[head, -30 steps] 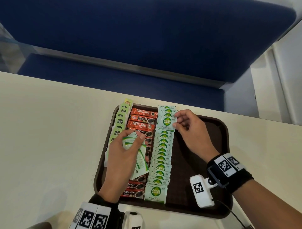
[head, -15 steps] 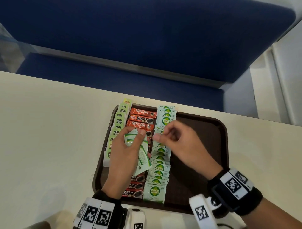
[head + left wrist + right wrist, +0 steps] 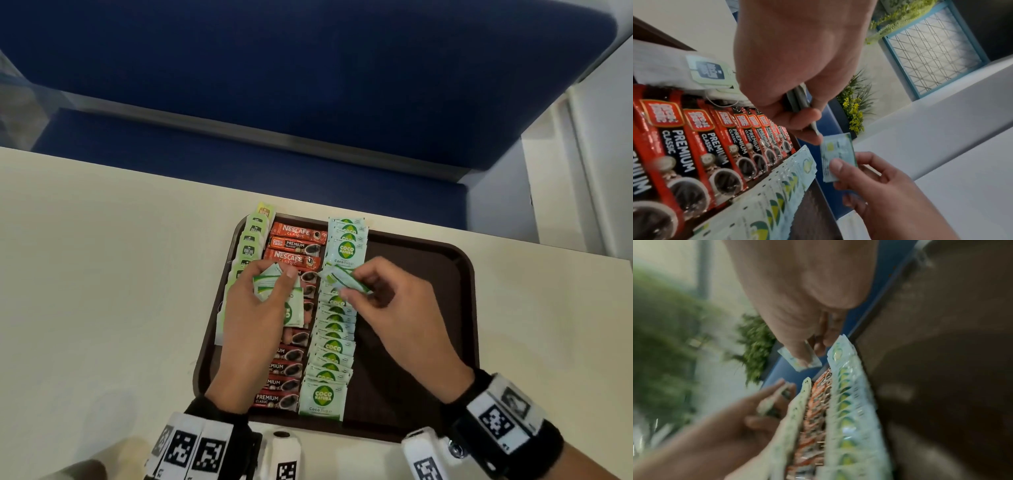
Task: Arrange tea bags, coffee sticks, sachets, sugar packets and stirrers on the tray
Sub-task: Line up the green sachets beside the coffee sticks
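A brown tray (image 3: pixel 428 342) holds three rows: pale green tea bags (image 3: pixel 251 240) at the left, red coffee sticks (image 3: pixel 296 245) in the middle, and pale green Coco sugar packets (image 3: pixel 330 346) beside them. My left hand (image 3: pixel 253 308) hovers over the coffee row and grips a small stack of sugar packets (image 3: pixel 270 282). My right hand (image 3: pixel 387 308) pinches one sugar packet (image 3: pixel 346 279) just above the sugar row; the same packet (image 3: pixel 838 155) shows between thumb and fingers in the left wrist view. The right wrist view is blurred.
The tray's right half (image 3: pixel 404 377) is bare brown surface. The tray sits on a cream table (image 3: pixel 102 274). A blue bench (image 3: pixel 274 85) stands beyond the far edge. Green plants (image 3: pixel 855 110) show in the wrist views.
My right hand left the far end of the sugar row, came back toward my left hand, and now holds a single sugar packet. The left hand stayed nearly still with its stack.
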Available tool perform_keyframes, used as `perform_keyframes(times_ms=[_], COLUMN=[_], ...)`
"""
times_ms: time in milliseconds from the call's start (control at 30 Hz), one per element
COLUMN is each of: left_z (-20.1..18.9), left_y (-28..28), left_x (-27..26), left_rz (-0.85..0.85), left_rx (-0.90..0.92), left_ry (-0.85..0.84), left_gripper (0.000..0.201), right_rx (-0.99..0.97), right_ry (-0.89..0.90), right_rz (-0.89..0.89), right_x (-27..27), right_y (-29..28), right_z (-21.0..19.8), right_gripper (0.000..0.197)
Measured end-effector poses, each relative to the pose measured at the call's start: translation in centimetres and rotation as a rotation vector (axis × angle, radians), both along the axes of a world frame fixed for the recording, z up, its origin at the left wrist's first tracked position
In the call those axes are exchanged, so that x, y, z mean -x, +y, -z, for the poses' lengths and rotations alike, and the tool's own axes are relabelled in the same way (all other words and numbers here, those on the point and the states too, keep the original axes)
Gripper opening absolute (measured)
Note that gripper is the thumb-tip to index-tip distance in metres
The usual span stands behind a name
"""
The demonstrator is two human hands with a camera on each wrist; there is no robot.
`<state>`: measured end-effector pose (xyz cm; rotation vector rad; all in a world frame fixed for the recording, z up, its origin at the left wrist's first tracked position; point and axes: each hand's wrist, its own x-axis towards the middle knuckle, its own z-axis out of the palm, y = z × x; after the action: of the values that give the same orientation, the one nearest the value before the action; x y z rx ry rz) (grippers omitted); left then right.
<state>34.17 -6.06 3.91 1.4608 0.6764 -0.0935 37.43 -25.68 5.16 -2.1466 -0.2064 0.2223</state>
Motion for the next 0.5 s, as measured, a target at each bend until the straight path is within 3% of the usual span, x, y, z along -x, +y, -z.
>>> perform_keyframes(times_ms=[67, 133, 267, 333, 367, 433, 500], left_z=[-1.0, -1.7, -2.1, -2.4, -2.5, -2.7, -2.8], left_y=[-0.2, -0.5, -0.7, -0.7, -0.7, -0.7, -0.6], left_x=[0.0, 0.0, 0.1, 0.3, 0.3, 0.4, 0.5], left_rz=[0.042, 0.107, 0.165, 0.188, 0.185, 0.158, 0.138], left_rx=[0.108, 0.204, 0.186, 0.135, 0.127, 0.120, 0.112], left_ry=[0.034, 0.056, 0.050, 0.025, 0.008, -0.019, -0.040], left_gripper=[0.021, 0.022, 0.017, 0.018, 0.018, 0.017, 0.017], right_rx=[0.214, 0.375, 0.453, 0.436, 0.398, 0.216, -0.033], right_ry=[-0.358, -0.592, -0.795, -0.750, -0.653, -0.332, -0.044], right_rz=[-0.091, -0.175, -0.247, -0.340, -0.358, -0.356, -0.276], right_x=[0.3, 0.7, 1.2, 1.2, 1.2, 1.2, 1.1], right_y=[-0.5, -0.7, -1.0, -1.2, -1.3, -1.9, -2.4], right_z=[0.8, 1.6, 2.0, 2.0, 1.8, 1.4, 0.5], right_gripper=[0.015, 0.013, 0.014, 0.005, 0.012, 0.039, 0.050])
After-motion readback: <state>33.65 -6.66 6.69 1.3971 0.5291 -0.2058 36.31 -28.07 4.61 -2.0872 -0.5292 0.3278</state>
